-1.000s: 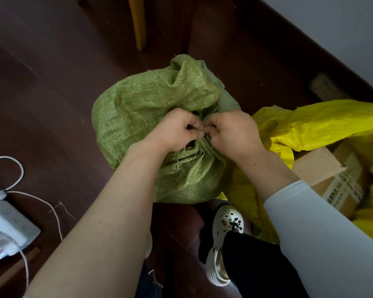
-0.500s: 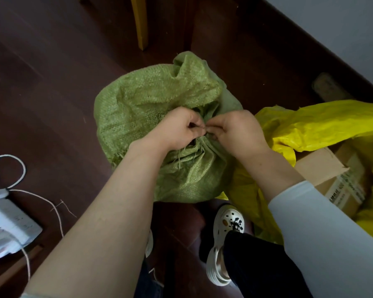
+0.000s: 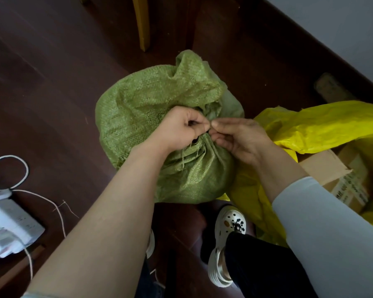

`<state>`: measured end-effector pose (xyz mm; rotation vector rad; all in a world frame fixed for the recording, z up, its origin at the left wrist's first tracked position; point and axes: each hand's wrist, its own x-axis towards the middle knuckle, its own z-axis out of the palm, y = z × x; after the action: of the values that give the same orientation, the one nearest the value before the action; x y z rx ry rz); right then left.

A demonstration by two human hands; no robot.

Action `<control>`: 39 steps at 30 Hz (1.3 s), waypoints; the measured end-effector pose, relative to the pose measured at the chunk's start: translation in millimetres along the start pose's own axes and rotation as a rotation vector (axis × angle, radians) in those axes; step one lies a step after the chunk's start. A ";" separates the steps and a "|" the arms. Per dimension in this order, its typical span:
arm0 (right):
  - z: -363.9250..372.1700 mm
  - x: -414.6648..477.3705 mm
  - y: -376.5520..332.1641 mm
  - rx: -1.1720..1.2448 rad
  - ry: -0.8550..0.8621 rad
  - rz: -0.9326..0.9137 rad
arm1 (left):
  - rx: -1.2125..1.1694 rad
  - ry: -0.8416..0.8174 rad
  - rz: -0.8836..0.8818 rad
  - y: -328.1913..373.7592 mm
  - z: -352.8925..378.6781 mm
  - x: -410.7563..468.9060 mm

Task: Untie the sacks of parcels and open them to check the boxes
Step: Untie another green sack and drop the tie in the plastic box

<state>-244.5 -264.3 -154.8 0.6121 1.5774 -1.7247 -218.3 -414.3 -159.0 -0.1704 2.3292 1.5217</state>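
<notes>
Nearest the camera, a white clog [image 3: 226,246] with dark charms stands on the floor [image 3: 41,82], which is dark reddish-brown wood planking. At the left edge, a white power strip [image 3: 7,224] lies on the floor with white cables [image 3: 19,168] looped beside it. A thin loose string [image 3: 60,211] lies near the strip.

The green sack [image 3: 138,117] sits on the floor at the centre, just beyond the clog. It is a woven plastic sack, bulging and rounded, with its neck gathered tight. Frayed threads hang below the gathered neck. The loose mouth fabric above the tie fans out away from the person, so the sack's long axis runs from near to far.

The left hand [image 3: 181,127] rests on the neck with thumb and forefinger pinched together; the other fingers are curled in. The right hand [image 3: 239,138] meets it from the right, its thumb and fingertips also pinched at the same spot. The tie itself is too small to make out. The right forearm wears a white sleeve [image 3: 332,233].

Touching the green sack on the right, a yellow sack [image 3: 321,125] lies open. A brown cardboard box [image 3: 332,175] with a printed label shows inside it.

Farther off, a yellow wooden leg [image 3: 143,22] stands upright. A pale wall [image 3: 342,24] crosses the upper right corner.
</notes>
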 end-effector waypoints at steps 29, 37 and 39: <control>-33.2 16.5 0.6 -0.805 0.284 -0.628 | -0.028 0.051 -0.004 10.3 -12.0 -4.8; -16.0 10.7 -12.0 -0.494 0.216 -0.531 | -0.120 0.135 -0.125 7.0 -12.9 -0.5; -15.0 3.2 -16.0 -0.470 0.257 -0.570 | -0.084 0.137 -0.102 10.5 -11.6 -1.3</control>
<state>-260.6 -250.2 -149.0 0.1507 2.4166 -1.5959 -222.7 -420.6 -145.3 -0.4209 2.3213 1.6034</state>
